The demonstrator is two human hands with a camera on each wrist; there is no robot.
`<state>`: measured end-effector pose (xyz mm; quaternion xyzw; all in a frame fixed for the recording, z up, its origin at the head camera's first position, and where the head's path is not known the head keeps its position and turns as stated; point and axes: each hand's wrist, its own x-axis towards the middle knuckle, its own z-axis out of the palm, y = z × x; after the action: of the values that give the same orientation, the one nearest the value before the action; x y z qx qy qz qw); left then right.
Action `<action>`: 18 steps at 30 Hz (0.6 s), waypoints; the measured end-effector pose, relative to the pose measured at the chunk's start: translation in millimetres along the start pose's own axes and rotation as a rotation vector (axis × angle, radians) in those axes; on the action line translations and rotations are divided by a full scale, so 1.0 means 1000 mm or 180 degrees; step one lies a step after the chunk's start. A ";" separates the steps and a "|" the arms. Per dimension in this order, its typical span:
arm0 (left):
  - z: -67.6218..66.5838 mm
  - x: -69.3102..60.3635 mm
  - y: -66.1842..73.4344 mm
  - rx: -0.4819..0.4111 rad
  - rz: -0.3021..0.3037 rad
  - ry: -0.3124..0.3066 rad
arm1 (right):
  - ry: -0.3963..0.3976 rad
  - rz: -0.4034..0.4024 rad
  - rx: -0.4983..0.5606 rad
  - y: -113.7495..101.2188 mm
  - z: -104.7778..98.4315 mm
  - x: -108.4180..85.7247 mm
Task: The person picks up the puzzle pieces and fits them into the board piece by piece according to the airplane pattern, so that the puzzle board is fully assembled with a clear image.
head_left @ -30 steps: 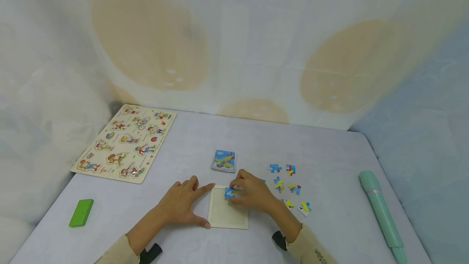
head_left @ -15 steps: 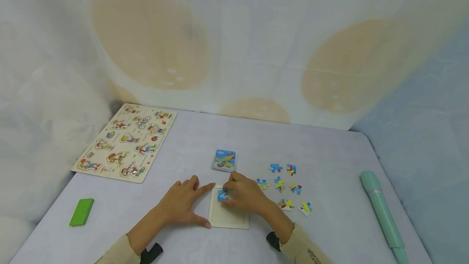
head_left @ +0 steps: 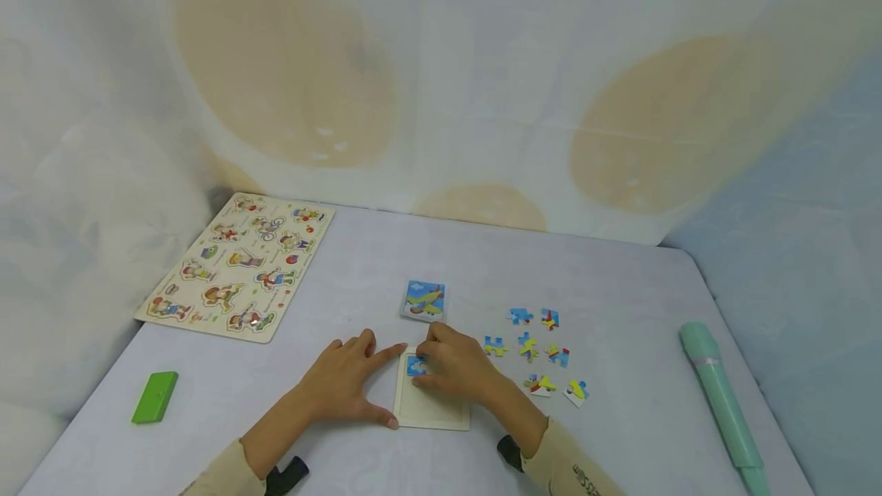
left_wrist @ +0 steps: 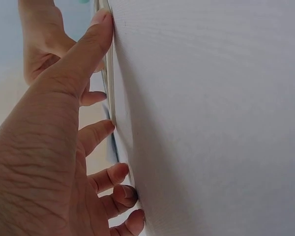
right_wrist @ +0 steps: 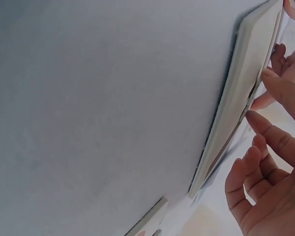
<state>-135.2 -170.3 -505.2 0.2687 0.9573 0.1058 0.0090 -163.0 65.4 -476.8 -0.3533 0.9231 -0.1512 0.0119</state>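
Note:
My right hand [head_left: 458, 366] pinches a blue jigsaw puzzle piece [head_left: 416, 365] by its right side, thumb and forefinger at its edges. The piece lies in the upper left corner of a pale square puzzle tray [head_left: 430, 410]. Along the tray's left edge, my left hand [head_left: 343, 383] touches with a spread thumb and forefinger. In the left wrist view the thumb [left_wrist: 91, 46] sits against that thin edge. From the right wrist view the tray [right_wrist: 258, 37] is seen almost edge-on, with the right fingertips on it.
Several loose puzzle pieces [head_left: 528, 347] lie right of the tray. A small airplane picture puzzle [head_left: 423, 300] lies behind it. Farther out are a figure puzzle board [head_left: 237, 266], a green block [head_left: 155, 397] and a mint-green wand-like object [head_left: 723, 400].
My right hand has moved left with the puzzle piece, from the tray's upper middle into its upper left corner. The left hand has stayed at the tray's edge.

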 end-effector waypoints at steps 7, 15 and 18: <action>0.000 0.000 0.001 -0.0013 -0.0013 -0.0021 | 0.0074 -0.0029 -0.0129 -0.002 0.003 0.001; 0.000 0.000 0.000 0.0005 -0.0022 -0.0021 | 0.0024 0.0045 -0.0095 -0.004 0.002 0.001; 0.000 0.000 0.001 0.0003 -0.0018 -0.0019 | -0.0012 0.0017 -0.0131 -0.004 -0.002 -0.002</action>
<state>-135.2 -169.6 -505.3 0.2663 0.9581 0.1046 0.0120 -159.0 63.9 -474.0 -0.3513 0.9270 -0.1314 0.0067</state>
